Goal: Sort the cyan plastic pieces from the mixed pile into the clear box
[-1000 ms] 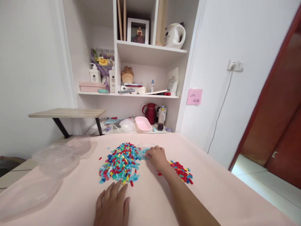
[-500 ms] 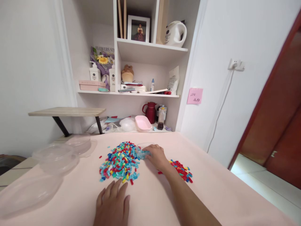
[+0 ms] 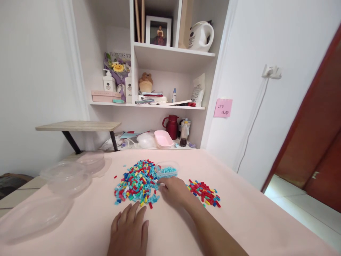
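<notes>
Pink tabletop [image 3: 239, 222]: a pale surface filling the lower part of the view; small plastic pieces lie on it in two heaps
Mixed heap [image 3: 137, 181]: at the centre, the larger of the two; light blue, red, yellow, green, dark blue and white pieces piled together; one red piece [image 3: 115, 176] lies apart at its left
Clear tub [image 3: 167, 174]: just beyond the right hand, against the right side of the mixed heap; see-through, with light-blue pieces [image 3: 169, 170] inside
Red heap [image 3: 204, 193]: to the right of the right hand, smaller; mostly red, with some yellow, blue and green
Left hand [image 3: 129, 229]: at the bottom centre, back upward; fingers extended and slightly spread, gripping nothing; fingertips beside the near edge of the mixed heap
Right hand [image 3: 173, 192]: reaching in from the lower right, between the two heaps; fingers bent and close together, tips pointing left at the right edge of the mixed heap; whether they pinch a piece cannot be told
Clear containers [image 3: 68, 177]: along the left side of the tabletop, see-through
Small wooden stand [image 3: 78, 125]: behind those containers, on black legs
White shelving [image 3: 170, 52]: at the back; on its bottom level, a pink tray [image 3: 163, 138], a dark-red jug [image 3: 172, 127] and a bottle [image 3: 183, 135] of dark liquid
Pink note [image 3: 223, 107]: on the wall to the right, handwritten
</notes>
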{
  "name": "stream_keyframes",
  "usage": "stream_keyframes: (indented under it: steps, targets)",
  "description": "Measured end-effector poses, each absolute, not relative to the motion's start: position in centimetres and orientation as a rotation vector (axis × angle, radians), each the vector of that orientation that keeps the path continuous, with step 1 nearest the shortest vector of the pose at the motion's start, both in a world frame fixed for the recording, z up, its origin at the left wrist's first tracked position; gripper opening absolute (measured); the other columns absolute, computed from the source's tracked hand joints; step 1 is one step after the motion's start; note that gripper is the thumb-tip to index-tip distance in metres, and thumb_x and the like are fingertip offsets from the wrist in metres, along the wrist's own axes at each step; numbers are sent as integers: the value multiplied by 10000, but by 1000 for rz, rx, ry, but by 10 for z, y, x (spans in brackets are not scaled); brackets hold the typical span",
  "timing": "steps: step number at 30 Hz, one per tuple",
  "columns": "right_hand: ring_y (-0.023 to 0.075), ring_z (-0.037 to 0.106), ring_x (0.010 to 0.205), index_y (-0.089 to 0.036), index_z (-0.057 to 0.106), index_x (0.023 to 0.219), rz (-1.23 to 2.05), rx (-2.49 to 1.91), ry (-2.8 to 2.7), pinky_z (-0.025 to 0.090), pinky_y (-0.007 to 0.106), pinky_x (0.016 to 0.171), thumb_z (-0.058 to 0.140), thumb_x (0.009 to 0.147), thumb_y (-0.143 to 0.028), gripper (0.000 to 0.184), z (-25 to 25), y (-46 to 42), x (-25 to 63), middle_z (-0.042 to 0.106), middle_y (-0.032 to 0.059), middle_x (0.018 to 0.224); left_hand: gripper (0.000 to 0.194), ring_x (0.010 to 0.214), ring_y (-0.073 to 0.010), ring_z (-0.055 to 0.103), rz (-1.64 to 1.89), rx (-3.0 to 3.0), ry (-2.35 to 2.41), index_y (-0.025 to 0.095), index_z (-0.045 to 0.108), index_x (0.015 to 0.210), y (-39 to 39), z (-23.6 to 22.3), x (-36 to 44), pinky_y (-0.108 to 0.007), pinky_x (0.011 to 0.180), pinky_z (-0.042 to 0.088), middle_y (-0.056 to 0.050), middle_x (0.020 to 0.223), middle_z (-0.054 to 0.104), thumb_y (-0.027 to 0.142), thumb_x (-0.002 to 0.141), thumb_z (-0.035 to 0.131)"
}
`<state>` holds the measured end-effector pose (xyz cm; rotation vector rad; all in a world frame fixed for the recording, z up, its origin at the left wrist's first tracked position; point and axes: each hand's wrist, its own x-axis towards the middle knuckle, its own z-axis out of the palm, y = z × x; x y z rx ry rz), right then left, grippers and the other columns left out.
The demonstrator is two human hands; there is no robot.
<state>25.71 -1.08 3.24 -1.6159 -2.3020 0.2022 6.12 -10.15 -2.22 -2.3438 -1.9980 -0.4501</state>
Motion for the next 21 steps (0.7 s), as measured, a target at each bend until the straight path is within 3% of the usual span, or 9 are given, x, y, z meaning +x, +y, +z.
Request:
stream_keyframes:
  steps: [3,11,21]
  targets:
    - [287,672,1002,-282,657,1225,217,-1672,-2308,447,355,800,436,880,-239,411,29,-10,256,733,96,1101,465,1364,-270,467,-431,-2332,-2006,321,577,1329,-101,-22,62,-533,1107,352,-30,1445,554,310,924,350]
    - [237,655,1044,-336,658,1204,279,-1695,-2227,435,307,837,509,821,-229,425,26,-3,257,731,19,1130,461,1359,-263,475,-405,-2317,-2018,335,584,1319,-100,-19,63,-521,1106,354,-20,1439,559,315,919,357]
    - [197,662,1010,-328,753,975,268,-1654,-2231,432,265,796,515,780,-171,345,23,-1,250,756,-32,1073,463,1374,-276,455,-391,-2342,-2051,335,571,1332,-99,-21,61,-534,1120,334,-21,1457,540,323,913,377]
